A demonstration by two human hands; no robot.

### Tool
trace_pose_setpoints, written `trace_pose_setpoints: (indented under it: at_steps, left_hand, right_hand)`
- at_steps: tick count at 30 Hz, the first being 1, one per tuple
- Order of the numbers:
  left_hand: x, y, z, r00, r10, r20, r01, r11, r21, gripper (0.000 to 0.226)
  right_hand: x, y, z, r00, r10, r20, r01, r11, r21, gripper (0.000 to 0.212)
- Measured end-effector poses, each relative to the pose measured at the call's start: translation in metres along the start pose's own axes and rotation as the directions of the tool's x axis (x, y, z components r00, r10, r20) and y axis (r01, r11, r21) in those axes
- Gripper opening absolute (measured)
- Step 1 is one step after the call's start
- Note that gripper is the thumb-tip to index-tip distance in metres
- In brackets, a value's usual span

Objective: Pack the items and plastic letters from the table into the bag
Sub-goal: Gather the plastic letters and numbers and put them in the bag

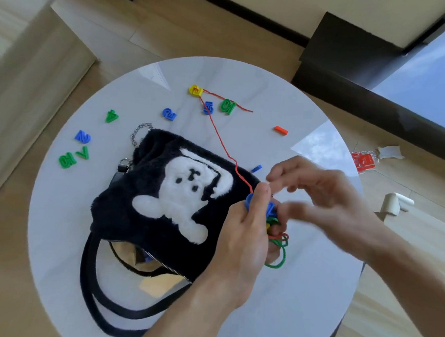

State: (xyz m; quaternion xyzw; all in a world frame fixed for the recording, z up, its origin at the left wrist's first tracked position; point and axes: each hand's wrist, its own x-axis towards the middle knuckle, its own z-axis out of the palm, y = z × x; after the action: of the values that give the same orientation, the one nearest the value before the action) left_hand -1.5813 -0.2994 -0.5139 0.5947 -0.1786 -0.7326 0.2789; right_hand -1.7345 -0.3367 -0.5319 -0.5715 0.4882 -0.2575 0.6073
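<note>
A black furry bag (pixel 149 190) with a white bear figure lies on the round white table (pixel 300 286), its zipper open toward me. My left hand (pixel 244 235) grips a bunch of blue, green and yellow plastic pieces (pixel 271 213) with coloured cords. My right hand (pixel 314 190), blurred, pinches the red cord (pixel 219 132) beside them. That cord runs back to a yellow piece (pixel 195 90). Loose plastic pieces lie around: blue (pixel 208 108), green (pixel 228 106), blue (pixel 169 113), green (pixel 111 116), an orange bar (pixel 281 130) and a small blue bar (pixel 256 168).
More pieces lie at the table's left: blue (pixel 82 136), green (pixel 82 152) and green (pixel 66 159). A metal chain (pixel 138 134) hangs off the bag's far corner. On the wooden floor to the right are a red plastic packet (pixel 364 161) and torn paper (pixel 395 204).
</note>
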Motion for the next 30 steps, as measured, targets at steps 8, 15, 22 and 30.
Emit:
trace_pose_setpoints:
  at_steps: [8, 15, 22, 30]
  left_hand:
    - [-0.058, 0.06, -0.012, 0.816, 0.116, 0.566, -0.317, 0.909, 0.27, 0.045]
    - [-0.086, 0.077, -0.055, 0.841, 0.144, 0.522, -0.381, 0.842, 0.382, 0.044]
    - [-0.065, 0.036, -0.081, 0.991, 0.035, 0.126, -0.074, 0.944, 0.322, 0.034]
    - [-0.038, 0.006, -0.026, 0.95, -0.25, 0.187, 0.277, 0.952, -0.132, 0.038]
  right_hand:
    - [0.054, 0.004, 0.042, 0.985, -0.099, 0.138, 0.148, 0.896, -0.418, 0.045]
    - [0.07, -0.023, 0.023, 0.94, 0.106, -0.324, -0.191, 0.951, -0.242, 0.037]
    - [0.004, -0.105, 0.018, 0.905, 0.279, -0.32, -0.249, 0.959, 0.134, 0.039]
    - [-0.066, -0.107, 0.05, 0.985, 0.166, -0.047, -0.171, 0.975, -0.144, 0.016]
